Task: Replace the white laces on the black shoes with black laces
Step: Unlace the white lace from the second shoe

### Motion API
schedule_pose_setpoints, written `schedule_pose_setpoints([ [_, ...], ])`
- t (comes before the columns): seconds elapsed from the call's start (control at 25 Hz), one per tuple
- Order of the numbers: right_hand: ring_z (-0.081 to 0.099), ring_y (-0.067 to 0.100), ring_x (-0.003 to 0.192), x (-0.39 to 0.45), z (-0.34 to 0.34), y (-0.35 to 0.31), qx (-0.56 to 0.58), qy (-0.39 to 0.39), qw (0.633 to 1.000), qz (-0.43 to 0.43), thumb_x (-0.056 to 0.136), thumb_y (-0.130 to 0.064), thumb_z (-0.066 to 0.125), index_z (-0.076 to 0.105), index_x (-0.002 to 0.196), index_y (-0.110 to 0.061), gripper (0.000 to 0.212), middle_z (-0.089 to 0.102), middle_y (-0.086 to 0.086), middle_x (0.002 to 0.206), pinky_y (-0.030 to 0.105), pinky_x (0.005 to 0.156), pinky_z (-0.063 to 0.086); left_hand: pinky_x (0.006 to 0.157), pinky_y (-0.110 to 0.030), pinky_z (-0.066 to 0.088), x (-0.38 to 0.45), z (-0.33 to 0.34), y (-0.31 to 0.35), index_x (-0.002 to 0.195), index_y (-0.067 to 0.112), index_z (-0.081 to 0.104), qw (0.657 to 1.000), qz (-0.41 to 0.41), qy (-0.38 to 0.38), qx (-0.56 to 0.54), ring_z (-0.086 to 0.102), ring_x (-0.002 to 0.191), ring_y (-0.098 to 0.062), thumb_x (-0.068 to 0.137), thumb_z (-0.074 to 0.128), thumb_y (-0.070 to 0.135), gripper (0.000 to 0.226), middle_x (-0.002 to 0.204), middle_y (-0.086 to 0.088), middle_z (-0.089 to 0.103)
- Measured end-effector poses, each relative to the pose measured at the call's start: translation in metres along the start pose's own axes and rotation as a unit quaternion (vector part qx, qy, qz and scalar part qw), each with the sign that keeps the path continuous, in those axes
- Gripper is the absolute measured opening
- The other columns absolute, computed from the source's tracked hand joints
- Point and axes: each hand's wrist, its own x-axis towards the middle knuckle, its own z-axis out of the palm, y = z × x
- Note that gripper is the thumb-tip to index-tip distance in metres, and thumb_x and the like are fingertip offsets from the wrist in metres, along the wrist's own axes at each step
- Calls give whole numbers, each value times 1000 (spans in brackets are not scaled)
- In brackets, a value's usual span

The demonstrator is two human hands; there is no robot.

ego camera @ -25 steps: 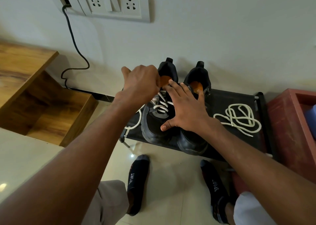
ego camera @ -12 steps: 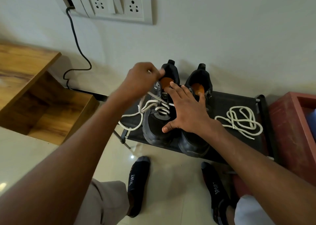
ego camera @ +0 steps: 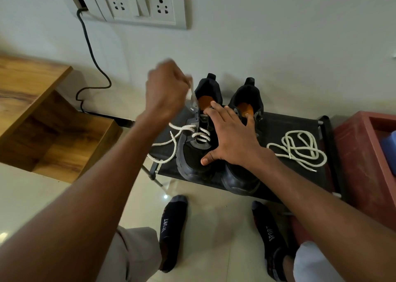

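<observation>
Two black shoes stand side by side on a low black rack. The left shoe still carries a white lace in its lower eyelets, with loose ends trailing off to the left. My left hand is raised above that shoe's collar and pinches the lace, which is blurred with motion. My right hand lies flat with spread fingers across both shoes, pressing them down. The right shoe has no lace. A second white lace lies coiled on the rack to the right. No black lace is in view.
A wooden shelf unit stands at the left, a red box at the right. A dark cable hangs from the wall socket plate. My socked feet rest on the tiled floor below the rack.
My left hand has risen up and back, drawing the white lace out of the left shoe's upper eyelets. My right hand has stayed on the shoes.
</observation>
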Motion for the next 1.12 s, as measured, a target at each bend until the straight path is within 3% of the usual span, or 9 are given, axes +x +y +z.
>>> schedule_pose_setpoints([
  [0.12, 1, 23, 162, 2, 1, 0, 3, -1, 1000, -1, 56, -72, 88, 10, 164, -33, 139, -5, -8, 175, 71, 121, 6, 86, -40, 62, 13, -35, -2, 106, 1, 62, 954, -82, 110, -266, 76, 88, -7, 104, 54, 8, 11, 87, -3, 79],
  [0.28, 0, 24, 162, 5, -4, -5, 2, -22, 1000, 0, 56, -70, 90, 11, 164, -34, 138, -4, -10, 174, 72, 120, 6, 78, -39, 58, 8, -32, -25, 92, -1, 64, 992, -111, -33, 51, 71, 87, -28, 90, 67, 14, 15, 86, -12, 70],
  [0.36, 3, 24, 161, 8, -9, -9, -7, -39, 999, 1, 60, -69, 89, 15, 163, -33, 132, 0, -8, 174, 72, 119, 7, 77, -42, 55, 1, -24, -26, 83, 4, 59, 974, -87, -120, 173, 66, 86, -35, 82, 63, 14, 11, 83, -11, 61],
  [0.44, 16, 26, 158, 16, -13, -15, 1, -25, 1000, 10, 75, -63, 83, 31, 156, -28, 103, 17, -3, 169, 70, 118, 10, 93, -54, 50, -3, -22, -28, 86, 12, 52, 939, -90, -207, 261, 62, 91, -34, 83, 65, 17, 13, 89, -8, 58],
  [0.56, 31, 25, 148, 28, -17, -29, 7, 30, 999, 29, 95, -45, 68, 65, 124, -23, 36, 37, 1, 153, 67, 120, 11, 112, -59, 34, -6, -11, -43, 141, 22, 44, 887, -48, -305, 343, 50, 129, -38, 79, 85, 33, 75, 141, -12, 51],
  [0.68, 29, 23, 150, 33, -10, -42, -28, 41, 998, 30, 96, -34, 68, 75, 114, -24, 22, 41, 2, 154, 66, 121, 8, 118, -59, 23, -7, 3, -47, 157, 48, 5, 871, 40, -384, 304, 39, 146, -37, 63, 95, 51, 131, 161, -9, 35],
  [0.8, 43, 22, 139, 31, -6, -44, 12, 108, 993, 46, 92, -27, 74, 79, 106, -27, 15, 52, -2, 142, 62, 120, 15, 114, -61, 34, -11, 17, -52, 151, 52, 0, 871, 38, -403, 281, 46, 138, -41, 53, 99, 53, 140, 147, -10, 52],
  [0.96, 55, 15, 108, 13, -12, -34, 72, 232, 964, 109, 85, -22, 79, 79, 87, -28, 7, 56, -7, 117, 49, 105, 37, 93, -61, 54, -13, 16, -53, 144, 46, 7, 890, -8, -386, 241, 62, 102, -38, 53, 103, 39, 132, 106, -9, 58],
  [1.12, 54, 25, 117, -4, -21, -18, 40, 280, 956, 75, 88, -17, 76, 75, 104, -22, 16, 54, 1, 126, 48, 99, 41, 92, -60, 55, -17, 16, -44, 147, 43, 5, 883, -7, -395, 253, 61, 98, -35, 58, 102, 35, 132, 106, -7, 55],
])
